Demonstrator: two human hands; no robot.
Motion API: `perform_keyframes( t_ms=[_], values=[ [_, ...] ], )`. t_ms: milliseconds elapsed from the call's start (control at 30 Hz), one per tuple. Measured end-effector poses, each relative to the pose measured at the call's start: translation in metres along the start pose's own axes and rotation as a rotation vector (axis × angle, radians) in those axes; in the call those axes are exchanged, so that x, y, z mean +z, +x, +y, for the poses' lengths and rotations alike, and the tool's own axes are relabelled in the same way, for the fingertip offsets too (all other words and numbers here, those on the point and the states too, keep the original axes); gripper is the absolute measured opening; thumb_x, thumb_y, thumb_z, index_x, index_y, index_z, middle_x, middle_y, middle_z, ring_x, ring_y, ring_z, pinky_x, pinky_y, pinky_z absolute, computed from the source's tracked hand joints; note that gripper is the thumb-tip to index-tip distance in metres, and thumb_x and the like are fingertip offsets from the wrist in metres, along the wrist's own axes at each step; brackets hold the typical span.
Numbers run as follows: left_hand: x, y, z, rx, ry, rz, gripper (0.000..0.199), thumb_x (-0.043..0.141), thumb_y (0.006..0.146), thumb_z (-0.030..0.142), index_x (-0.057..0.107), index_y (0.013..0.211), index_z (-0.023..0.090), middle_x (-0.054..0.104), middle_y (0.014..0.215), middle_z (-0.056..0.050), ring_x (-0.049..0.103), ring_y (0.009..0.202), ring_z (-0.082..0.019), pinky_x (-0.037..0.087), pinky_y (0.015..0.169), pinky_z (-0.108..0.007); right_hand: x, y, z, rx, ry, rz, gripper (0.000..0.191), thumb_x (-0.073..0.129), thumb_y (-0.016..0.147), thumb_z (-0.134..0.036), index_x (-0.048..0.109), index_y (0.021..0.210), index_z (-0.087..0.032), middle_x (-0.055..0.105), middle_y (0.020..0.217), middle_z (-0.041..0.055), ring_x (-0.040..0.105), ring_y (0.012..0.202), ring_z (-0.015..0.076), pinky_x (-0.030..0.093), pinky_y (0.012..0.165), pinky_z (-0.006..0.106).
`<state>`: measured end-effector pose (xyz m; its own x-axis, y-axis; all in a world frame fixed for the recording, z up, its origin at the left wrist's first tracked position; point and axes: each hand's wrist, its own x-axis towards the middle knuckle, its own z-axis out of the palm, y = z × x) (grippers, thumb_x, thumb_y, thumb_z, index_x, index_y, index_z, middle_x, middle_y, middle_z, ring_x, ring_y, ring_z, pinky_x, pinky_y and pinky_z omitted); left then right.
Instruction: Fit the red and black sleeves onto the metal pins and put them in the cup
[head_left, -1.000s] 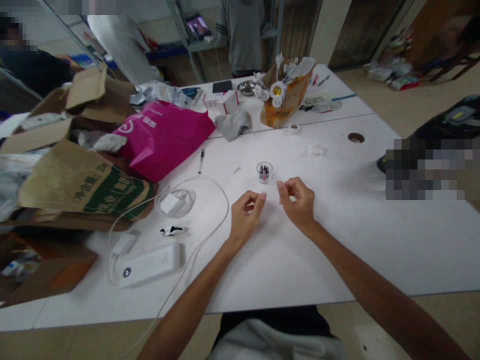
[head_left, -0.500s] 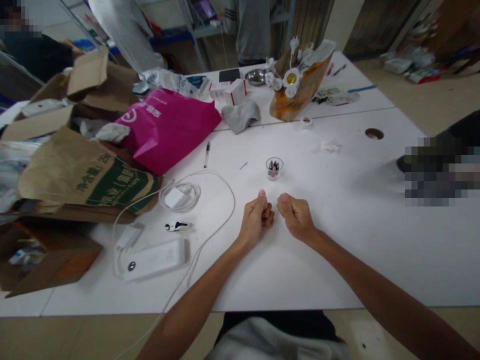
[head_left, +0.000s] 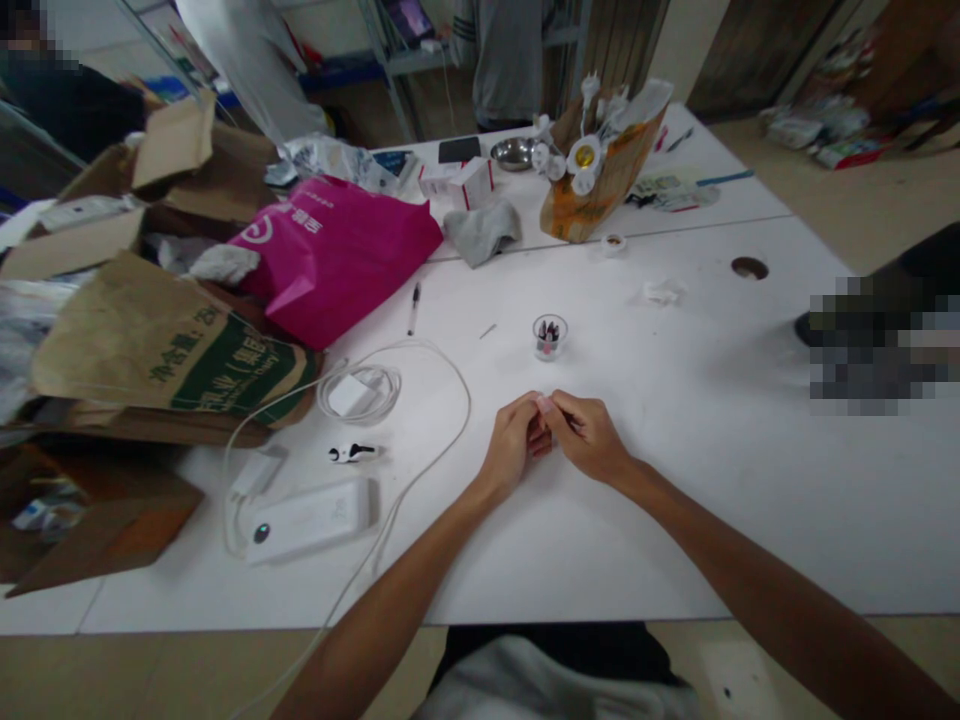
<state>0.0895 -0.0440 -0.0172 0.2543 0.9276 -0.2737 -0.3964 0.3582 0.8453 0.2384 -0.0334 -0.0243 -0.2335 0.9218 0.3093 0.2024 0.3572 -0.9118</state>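
My left hand [head_left: 514, 440] and my right hand [head_left: 589, 432] meet at the fingertips over the white table [head_left: 750, 450]. Both have curled, closed fingers, and anything pinched between them is too small or hidden to make out. Just beyond them stands a small clear cup [head_left: 550, 338] holding several dark-tipped pieces. A thin sliver-like item [head_left: 488, 331] lies left of the cup, and a pen [head_left: 414, 309] lies farther left.
Left are a white power bank [head_left: 311, 520], coiled cable [head_left: 360, 393], clippers [head_left: 354, 453], a magenta bag [head_left: 345, 250] and cardboard boxes [head_left: 97, 520]. A paper bag with white plugs [head_left: 600, 175] stands at the back. A person's sleeve [head_left: 900, 280] is at right.
My right hand has moved left and my hands have come together, closing the gap between them. My left thumb has bent inward toward my right fingertips.
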Motion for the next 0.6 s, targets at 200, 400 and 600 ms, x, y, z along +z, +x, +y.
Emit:
perform_keyframes(
  t_ms=[200, 400, 600],
  values=[
    [0.0020, -0.0032, 0.0033, 0.087, 0.102, 0.015, 0.059, 0.078, 0.098, 0.068, 0.050, 0.073, 0.023, 0.037, 0.063, 0.007, 0.035, 0.054, -0.010, 0.029, 0.051, -0.024, -0.0003, 0.0005, -0.0020, -0.043, -0.007, -0.007, 0.056, 0.057, 0.120, -0.056, 0.050, 0.075, -0.024, 0.055, 0.064, -0.0044, 0.049, 0.056, 0.0116, 0.039, 0.057, 0.029],
    [0.0023, -0.0041, 0.0060, 0.142, 0.162, 0.009, 0.059, 0.074, 0.102, 0.067, 0.050, 0.073, 0.023, 0.039, 0.064, 0.006, 0.035, 0.056, -0.011, 0.032, 0.052, -0.025, 0.0002, -0.0004, -0.0017, -0.011, 0.007, -0.026, 0.058, 0.054, 0.120, -0.060, 0.046, 0.075, -0.025, 0.051, 0.063, -0.0043, 0.047, 0.057, 0.0120, 0.038, 0.057, 0.029],
    [0.0006, -0.0022, 0.0032, 0.164, 0.164, -0.005, 0.062, 0.075, 0.103, 0.072, 0.050, 0.073, 0.023, 0.039, 0.064, 0.007, 0.036, 0.056, -0.010, 0.033, 0.051, -0.025, -0.0002, 0.0007, -0.0034, -0.004, 0.013, -0.035, 0.058, 0.053, 0.120, -0.062, 0.046, 0.075, -0.025, 0.051, 0.063, -0.0041, 0.046, 0.057, 0.0123, 0.037, 0.057, 0.029]
  ],
)
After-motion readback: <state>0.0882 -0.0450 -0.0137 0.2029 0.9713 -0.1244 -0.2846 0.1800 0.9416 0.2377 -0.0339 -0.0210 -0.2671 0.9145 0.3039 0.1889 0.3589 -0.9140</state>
